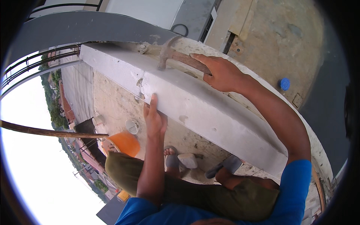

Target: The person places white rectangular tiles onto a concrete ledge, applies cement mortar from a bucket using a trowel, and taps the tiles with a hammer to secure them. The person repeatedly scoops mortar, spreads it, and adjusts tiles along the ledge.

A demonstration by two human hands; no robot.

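A claw hammer [189, 62] with a worn wooden handle is gripped by my right hand [223, 73], whose fingers wrap around the handle. Its rusty metal head is over the top of a long pale grey beam [202, 108]; whether it touches the surface I cannot tell. The beam runs slantwise from upper left to lower right. A chipped joint with a crack breaks its face just left of centre. My left hand [153, 118] rests against the beam's lower edge near that joint, with fingers stretched out and one fingertip on the face.
Below the beam stand an orange tub [125, 143], a white bucket [132, 126] and my sandalled feet on a rough concrete floor [112, 97]. A wooden pole [56, 131] juts in from the left. A blue round lid [284, 84] lies beyond the curved wall. Rooftops appear far left.
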